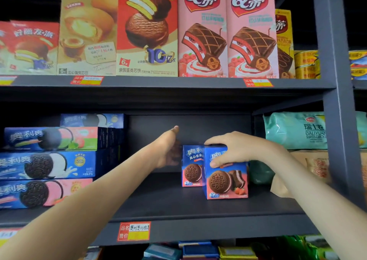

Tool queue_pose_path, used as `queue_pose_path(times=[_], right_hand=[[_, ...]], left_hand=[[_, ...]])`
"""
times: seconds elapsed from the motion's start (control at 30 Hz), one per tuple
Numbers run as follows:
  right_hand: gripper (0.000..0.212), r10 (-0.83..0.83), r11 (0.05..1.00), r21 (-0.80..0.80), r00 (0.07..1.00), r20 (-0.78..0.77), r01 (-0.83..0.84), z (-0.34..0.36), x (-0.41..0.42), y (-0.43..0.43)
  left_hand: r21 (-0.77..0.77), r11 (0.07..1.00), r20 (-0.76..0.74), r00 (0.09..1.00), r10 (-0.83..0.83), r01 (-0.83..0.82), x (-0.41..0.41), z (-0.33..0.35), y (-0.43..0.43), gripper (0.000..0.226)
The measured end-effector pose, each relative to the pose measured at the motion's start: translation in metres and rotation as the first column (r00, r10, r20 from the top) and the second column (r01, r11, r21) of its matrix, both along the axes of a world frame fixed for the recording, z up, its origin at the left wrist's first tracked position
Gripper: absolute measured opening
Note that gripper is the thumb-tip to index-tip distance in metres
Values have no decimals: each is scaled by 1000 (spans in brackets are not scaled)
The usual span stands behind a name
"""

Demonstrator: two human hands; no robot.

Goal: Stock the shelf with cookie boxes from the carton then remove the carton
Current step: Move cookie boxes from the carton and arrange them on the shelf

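Observation:
Two small blue cookie boxes stand upright on the dark middle shelf (158,200). My right hand (232,148) grips the top of the front box (228,180), fingers curled over its upper edge. The second box (191,168) stands just behind and to the left of it. My left hand (168,146) reaches deep into the shelf to the left of that rear box, fingers straight, holding nothing. No carton is in view.
Stacked long blue cookie boxes (47,164) fill the shelf's left side. A green Swiss roll bag (296,130) and tan packs lie to the right, behind a grey upright post (337,100). Tall cake boxes (147,29) line the upper shelf.

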State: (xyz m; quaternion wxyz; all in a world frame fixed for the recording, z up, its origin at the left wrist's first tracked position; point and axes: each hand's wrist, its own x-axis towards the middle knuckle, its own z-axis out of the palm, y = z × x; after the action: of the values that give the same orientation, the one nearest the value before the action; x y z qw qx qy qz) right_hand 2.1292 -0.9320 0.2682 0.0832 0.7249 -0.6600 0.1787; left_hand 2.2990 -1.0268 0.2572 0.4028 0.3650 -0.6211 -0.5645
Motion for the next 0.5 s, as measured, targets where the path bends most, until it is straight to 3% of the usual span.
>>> queue_pose_path(times=[0.1,0.23,0.37,0.5], right_hand=[[58,74,997,-40,997,34,-73,-1,5,-6],[52,149,989,-39,957,249,-144,3,6,-6],[52,73,994,59,969,237,-89,-3,-5,-4],[42,104,994,-6,928,357,-109,-8,-15,-3]], left_hand=[[0,1000,7,1000,-24,24,-5,1,18,71],[-13,1000,66,998,5,-4,-4,1,20,66],[-3,999,234,971,-47,49,-2,-8,25,58],[-19,983,373,913,-165,185,-5,-23,26,64]])
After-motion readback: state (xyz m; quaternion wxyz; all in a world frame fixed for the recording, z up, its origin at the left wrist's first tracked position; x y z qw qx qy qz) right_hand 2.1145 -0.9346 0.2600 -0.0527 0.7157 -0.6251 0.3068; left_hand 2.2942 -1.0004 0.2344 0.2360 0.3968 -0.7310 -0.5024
